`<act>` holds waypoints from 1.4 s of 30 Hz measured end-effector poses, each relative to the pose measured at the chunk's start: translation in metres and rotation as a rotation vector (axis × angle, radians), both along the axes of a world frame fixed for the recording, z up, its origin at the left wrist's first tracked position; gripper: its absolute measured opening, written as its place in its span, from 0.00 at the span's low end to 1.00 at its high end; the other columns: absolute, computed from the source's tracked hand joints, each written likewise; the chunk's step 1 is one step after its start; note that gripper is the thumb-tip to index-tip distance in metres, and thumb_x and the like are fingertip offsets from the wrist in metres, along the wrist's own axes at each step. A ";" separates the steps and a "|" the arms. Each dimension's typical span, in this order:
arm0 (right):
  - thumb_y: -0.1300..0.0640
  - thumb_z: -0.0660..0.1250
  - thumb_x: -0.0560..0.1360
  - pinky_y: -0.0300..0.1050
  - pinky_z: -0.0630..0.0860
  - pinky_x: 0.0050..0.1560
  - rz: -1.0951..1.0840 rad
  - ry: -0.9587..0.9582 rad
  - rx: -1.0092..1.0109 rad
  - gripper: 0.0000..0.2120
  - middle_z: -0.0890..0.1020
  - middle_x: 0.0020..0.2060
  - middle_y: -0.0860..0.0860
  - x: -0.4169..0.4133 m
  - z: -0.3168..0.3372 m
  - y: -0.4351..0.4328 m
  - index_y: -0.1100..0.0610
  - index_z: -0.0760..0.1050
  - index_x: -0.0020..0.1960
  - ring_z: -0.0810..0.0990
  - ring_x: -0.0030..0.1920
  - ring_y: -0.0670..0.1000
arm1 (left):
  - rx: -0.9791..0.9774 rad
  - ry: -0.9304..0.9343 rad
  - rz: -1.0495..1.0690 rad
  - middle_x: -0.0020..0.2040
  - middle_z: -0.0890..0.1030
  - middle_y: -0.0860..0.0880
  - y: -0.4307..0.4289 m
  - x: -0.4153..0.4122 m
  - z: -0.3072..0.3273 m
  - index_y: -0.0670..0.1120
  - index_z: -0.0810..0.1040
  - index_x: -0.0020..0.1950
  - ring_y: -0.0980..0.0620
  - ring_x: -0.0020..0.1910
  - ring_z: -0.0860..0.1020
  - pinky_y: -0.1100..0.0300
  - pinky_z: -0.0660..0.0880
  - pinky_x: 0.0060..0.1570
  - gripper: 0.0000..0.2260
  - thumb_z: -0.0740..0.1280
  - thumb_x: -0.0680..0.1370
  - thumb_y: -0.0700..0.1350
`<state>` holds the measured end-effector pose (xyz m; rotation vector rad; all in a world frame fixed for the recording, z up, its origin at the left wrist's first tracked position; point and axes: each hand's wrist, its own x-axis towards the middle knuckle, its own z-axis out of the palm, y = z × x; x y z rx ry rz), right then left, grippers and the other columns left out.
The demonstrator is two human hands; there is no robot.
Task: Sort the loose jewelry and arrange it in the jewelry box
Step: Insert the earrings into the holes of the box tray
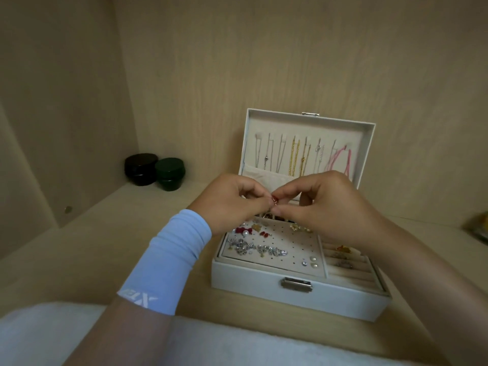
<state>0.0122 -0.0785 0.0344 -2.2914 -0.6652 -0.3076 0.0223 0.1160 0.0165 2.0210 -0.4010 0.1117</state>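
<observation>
Jewelry box (298, 299), white and open, sits right of centre on a pale wooden shelf (105, 247), its front with a metal clasp (296, 283) facing the lower edge of the frame. A white cloth (237, 347) runs across the bottom of the frame, in front of the shelf. The upright lid (303, 125) rises at mid-frame, and along its lining hang silver chains (269, 154), gold chains (294, 159) and, furthest right, a pink cord (340, 159). Both forearms reach in from the bottom; the left one wears a light blue sleeve (169, 257). The left hand (232, 204) and right hand (335, 204) meet at centre frame above the back part of the box, in front of the lid, fingers curled, each pinching the same small red earring (275, 199) between thumb and fingertip. At centre left, near the corner of the shelf and well apart from the box, a black jar (141, 169) and a green jar (169, 173) stand touching. At the right edge lies something yellowish (479, 225), too blurred to tell. Inside the box, a beige perforated tray (290, 249) fills the left side and ring rolls (348, 265) holding a few pieces fill the right. On the tray, silver crystal earrings (245, 245) cluster at the left, red bow pieces (240, 230) lie just behind them, and pearl studs (313, 261) sit near the tray's front right corner.
</observation>
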 end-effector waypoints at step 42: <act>0.53 0.78 0.69 0.31 0.68 0.30 0.022 -0.022 -0.010 0.09 0.84 0.39 0.39 -0.006 0.013 -0.008 0.43 0.83 0.48 0.72 0.26 0.42 | -0.183 0.073 -0.078 0.32 0.82 0.55 0.000 -0.005 0.005 0.48 0.81 0.49 0.55 0.28 0.76 0.70 0.72 0.31 0.05 0.71 0.77 0.49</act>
